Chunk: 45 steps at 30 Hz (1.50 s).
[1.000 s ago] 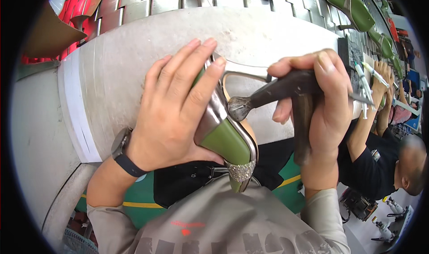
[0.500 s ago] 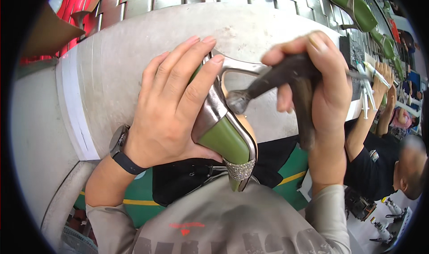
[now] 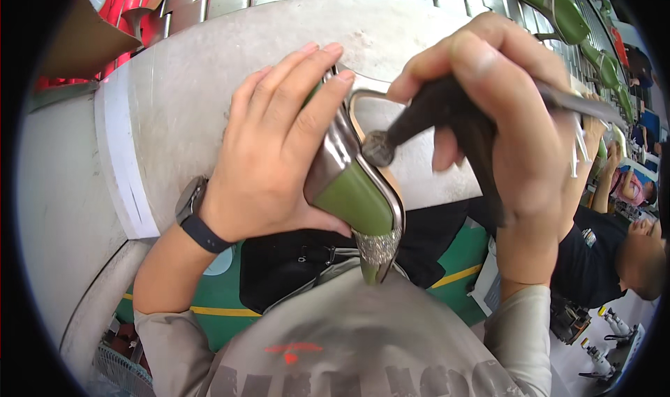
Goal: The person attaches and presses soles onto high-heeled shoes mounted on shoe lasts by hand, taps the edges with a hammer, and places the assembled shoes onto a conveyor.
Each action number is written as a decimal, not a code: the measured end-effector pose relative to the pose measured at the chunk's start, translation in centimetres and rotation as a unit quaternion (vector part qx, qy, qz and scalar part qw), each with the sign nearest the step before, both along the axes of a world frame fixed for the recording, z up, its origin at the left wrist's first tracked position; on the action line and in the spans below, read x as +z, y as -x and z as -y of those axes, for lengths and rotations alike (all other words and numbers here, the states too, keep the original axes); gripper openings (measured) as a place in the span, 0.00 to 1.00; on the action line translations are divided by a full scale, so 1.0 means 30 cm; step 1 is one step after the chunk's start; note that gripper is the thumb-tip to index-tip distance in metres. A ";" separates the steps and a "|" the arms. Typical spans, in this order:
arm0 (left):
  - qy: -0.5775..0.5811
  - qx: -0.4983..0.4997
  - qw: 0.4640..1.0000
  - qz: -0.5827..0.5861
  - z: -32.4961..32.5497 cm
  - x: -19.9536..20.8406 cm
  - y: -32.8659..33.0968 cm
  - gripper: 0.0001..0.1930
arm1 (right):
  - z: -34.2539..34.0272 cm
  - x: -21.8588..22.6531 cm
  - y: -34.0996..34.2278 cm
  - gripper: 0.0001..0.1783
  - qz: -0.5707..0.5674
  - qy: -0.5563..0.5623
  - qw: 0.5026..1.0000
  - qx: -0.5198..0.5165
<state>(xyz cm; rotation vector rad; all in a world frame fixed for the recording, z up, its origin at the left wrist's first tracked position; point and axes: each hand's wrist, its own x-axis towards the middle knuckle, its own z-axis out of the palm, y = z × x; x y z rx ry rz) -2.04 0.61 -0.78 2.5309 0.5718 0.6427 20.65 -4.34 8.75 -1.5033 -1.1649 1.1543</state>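
A green shoe [image 3: 354, 198] lies mid-frame, one end past the surface [image 3: 181, 111]. The left hand [image 3: 262, 152] clamps its fingers on the shoe, seemingly bracing it. The right hand [image 3: 527, 128] wraps its fingers around a hammer [image 3: 436, 109], near its head, perhaps for control.

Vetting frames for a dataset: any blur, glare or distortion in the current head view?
Head view: right hand and hammer blurred, left hand fairly sharp; head view: bright highlights on the green-and-silver shoe, pale worktop brightest toward its upper right; head view: black fisheye border, edges near it look bent.
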 end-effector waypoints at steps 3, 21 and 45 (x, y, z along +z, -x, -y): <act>0.002 0.005 1.000 -0.009 0.006 0.012 -0.013 0.71 | 0.085 -0.120 -0.094 0.18 -0.155 0.024 0.983 -0.098; -0.139 -0.068 0.988 -0.006 0.091 0.048 -0.152 0.40 | 0.416 -0.101 0.004 0.20 -0.083 -0.173 0.965 -0.180; 0.417 0.034 0.823 0.383 -0.040 0.161 -0.093 0.36 | 0.320 -0.089 -0.108 0.50 0.426 -0.240 0.872 0.023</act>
